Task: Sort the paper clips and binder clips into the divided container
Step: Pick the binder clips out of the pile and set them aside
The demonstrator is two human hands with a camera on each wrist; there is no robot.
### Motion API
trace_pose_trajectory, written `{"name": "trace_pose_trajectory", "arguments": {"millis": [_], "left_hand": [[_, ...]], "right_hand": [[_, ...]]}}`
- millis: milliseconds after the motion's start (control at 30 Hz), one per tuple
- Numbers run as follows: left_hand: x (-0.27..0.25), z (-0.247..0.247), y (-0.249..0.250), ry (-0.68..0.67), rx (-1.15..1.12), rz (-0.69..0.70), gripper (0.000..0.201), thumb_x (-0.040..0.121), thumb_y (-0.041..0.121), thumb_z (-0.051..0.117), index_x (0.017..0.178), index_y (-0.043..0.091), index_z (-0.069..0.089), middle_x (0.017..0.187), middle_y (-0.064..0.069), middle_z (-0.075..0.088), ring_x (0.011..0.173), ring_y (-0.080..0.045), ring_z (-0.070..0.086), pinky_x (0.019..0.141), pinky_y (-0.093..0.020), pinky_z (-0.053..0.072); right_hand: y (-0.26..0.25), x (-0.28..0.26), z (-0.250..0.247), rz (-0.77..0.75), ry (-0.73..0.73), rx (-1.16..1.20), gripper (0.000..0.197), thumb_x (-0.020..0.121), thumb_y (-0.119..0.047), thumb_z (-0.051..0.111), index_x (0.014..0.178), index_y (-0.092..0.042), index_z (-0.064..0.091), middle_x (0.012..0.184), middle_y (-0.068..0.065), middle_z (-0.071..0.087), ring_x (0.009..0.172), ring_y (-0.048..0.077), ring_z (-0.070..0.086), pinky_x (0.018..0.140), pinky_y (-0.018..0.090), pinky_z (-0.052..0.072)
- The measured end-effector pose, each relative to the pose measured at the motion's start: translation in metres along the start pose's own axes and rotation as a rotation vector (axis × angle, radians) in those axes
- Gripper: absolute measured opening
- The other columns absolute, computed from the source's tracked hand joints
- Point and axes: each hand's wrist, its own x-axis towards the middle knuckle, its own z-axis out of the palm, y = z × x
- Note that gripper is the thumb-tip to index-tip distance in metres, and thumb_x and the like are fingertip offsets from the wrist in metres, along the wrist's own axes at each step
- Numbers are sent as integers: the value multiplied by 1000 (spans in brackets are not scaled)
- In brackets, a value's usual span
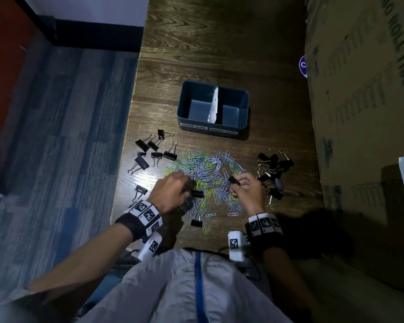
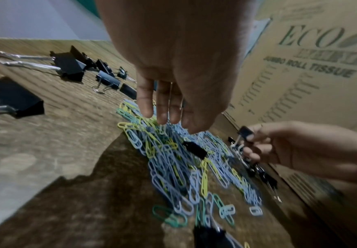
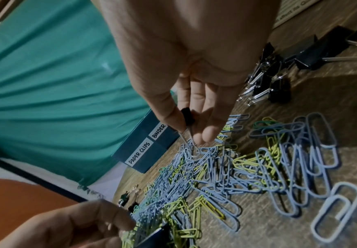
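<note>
A blue divided container [image 1: 184, 106] stands at mid-table, both halves empty, labelled "PAPER CLIPS" and "BINDER CLIPS" on its front. Before it lies a heap of blue, yellow and green paper clips [image 1: 205, 169]. My left hand [image 1: 187, 185] hovers over the heap's left side, fingers [image 2: 145, 107] straight and pointing down, holding nothing. A black binder clip [image 2: 195, 149] lies in the heap just below them. My right hand [image 1: 236, 183] pinches a small black binder clip [image 3: 187, 117] between thumb and finger, just above the paper clips.
Large binder clips [image 1: 152, 150] are scattered left of the heap, and a cluster of small binder clips [image 1: 273, 165] lies to its right. A tall cardboard box [image 1: 359, 113] walls the table's right side. The table's left edge [image 1: 126, 145] drops to the floor.
</note>
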Motion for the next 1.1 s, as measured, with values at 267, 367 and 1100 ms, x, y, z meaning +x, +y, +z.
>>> {"name": "trace_pose_trajectory", "arguments": {"millis": [267, 367, 1100], "left_hand": [[2, 10, 41, -64, 282, 178, 55, 80, 9, 67, 132, 16, 50, 135, -9, 43, 118, -24, 46, 89, -38, 49], [7, 10, 43, -26, 198, 172, 49, 81, 14, 70, 127, 15, 53, 123, -5, 50, 99, -16, 52, 81, -27, 48], [4, -30, -31, 236, -366, -345, 15, 86, 9, 71, 97, 20, 69, 93, 2, 71, 79, -13, 66, 73, -28, 54]], "right_hand": [[4, 0, -1, -25, -77, 39, 29, 87, 4, 67, 99, -22, 66, 90, 10, 70, 71, 16, 70, 68, 28, 59], [7, 2, -4, 14, -66, 102, 26, 84, 4, 72, 92, -19, 61, 92, 19, 71, 71, 21, 72, 66, 29, 58], [4, 18, -21, -111, 167, -53, 24, 81, -5, 77, 94, -22, 65, 88, -2, 66, 75, 6, 62, 63, 12, 49]]}}
